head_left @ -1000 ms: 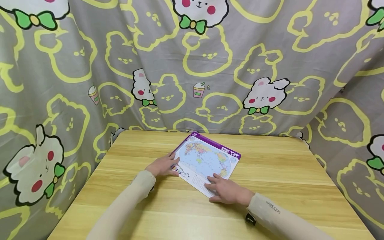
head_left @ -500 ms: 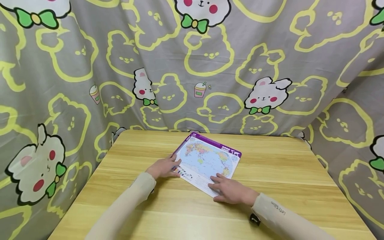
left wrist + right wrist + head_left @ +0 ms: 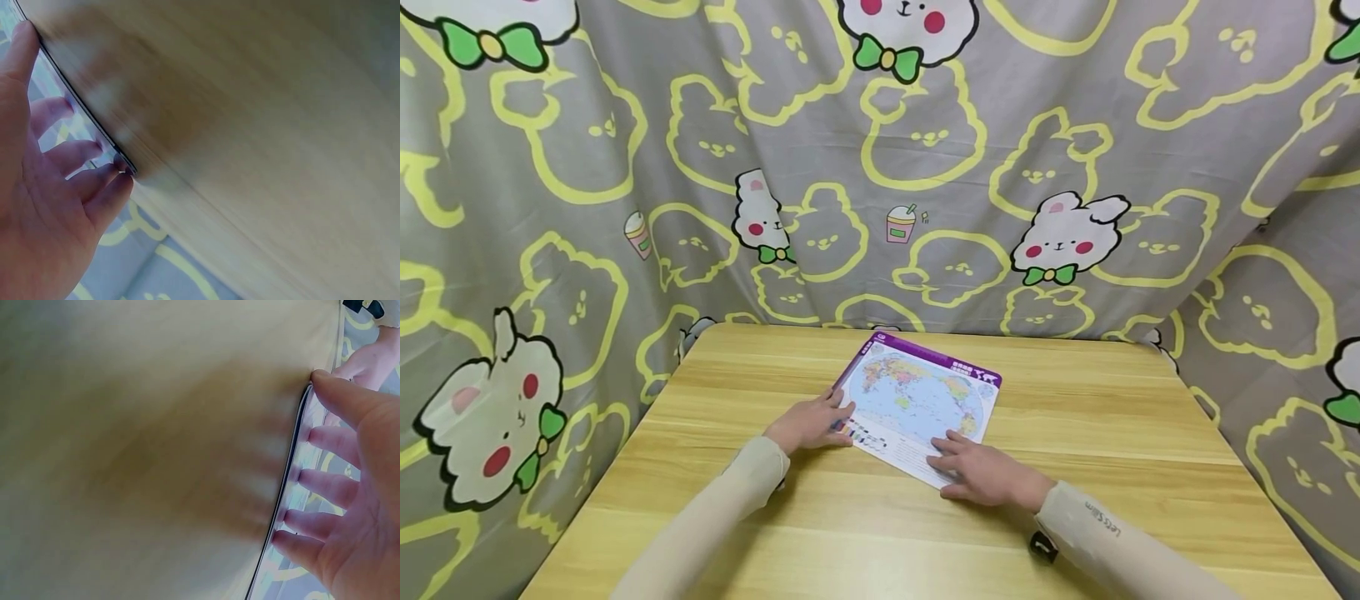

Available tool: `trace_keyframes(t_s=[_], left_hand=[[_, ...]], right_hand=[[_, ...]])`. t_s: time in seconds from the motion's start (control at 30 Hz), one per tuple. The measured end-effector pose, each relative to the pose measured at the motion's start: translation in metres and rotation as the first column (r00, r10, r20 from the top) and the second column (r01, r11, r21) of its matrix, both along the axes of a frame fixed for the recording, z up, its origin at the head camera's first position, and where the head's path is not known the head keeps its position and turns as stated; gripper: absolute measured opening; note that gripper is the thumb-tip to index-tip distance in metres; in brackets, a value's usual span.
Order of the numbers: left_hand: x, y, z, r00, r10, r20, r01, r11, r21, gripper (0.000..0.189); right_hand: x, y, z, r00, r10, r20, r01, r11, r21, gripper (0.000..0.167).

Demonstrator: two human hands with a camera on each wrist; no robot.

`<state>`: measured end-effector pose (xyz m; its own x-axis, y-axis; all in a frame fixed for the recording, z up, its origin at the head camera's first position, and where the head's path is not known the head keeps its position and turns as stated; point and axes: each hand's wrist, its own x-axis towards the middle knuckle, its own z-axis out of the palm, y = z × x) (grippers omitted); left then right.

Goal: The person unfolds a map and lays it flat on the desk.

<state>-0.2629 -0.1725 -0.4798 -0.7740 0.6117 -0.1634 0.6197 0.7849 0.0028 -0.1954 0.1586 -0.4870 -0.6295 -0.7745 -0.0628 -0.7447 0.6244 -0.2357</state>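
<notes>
A thin world map board (image 3: 917,404) with a purple border lies turned at an angle on the wooden table. My left hand (image 3: 811,421) rests at its left edge, fingers spread over the coloured legend corner. At the lower right corner, my right hand (image 3: 985,473) lies with its fingers on the printed face. In the left wrist view, the fingertips of the left hand (image 3: 56,181) touch the board's dark edge. The right wrist view shows the right hand (image 3: 356,487) with fingers spread along the board and the thumb at a corner. Both hands cover small parts of the print.
The wooden table (image 3: 880,533) reaches back to a grey curtain (image 3: 955,150) with yellow outlines and cartoon rabbits. This curtain also hangs along the left and right sides. A small black device (image 3: 1042,546) is strapped at the right wrist.
The map board has turned slightly counterclockwise, its far left corner shifting left and its near corner shifting right. My right hand has moved a little right with it, and the left has stayed at the edge.
</notes>
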Motion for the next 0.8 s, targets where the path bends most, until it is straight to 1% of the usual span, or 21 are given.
trace_keyframes(t_s=[0.13,0.33,0.57,0.8], left_hand=[[0.005,0.002,0.002,1.000,0.004,0.000,-0.004,1.000,-0.011,0.072],[0.010,0.005,0.004,1.000,0.000,-0.005,0.000,1.000,0.000,0.070],[0.014,0.006,0.001,1.000,-0.023,-0.007,0.023,0.999,0.025,0.068],[0.020,0.008,0.001,0.999,-0.023,0.023,0.023,0.999,0.034,0.066]], right_hand=[[-0.001,0.004,0.000,1.000,-0.001,0.005,0.001,1.000,-0.004,0.051],[-0.001,0.008,0.003,1.000,0.015,0.010,-0.015,1.000,-0.022,0.049],[-0.002,0.012,0.004,1.000,0.001,0.002,-0.001,1.000,-0.021,0.047],[-0.004,0.017,0.002,1.000,0.012,-0.004,-0.013,0.998,-0.058,0.045]])
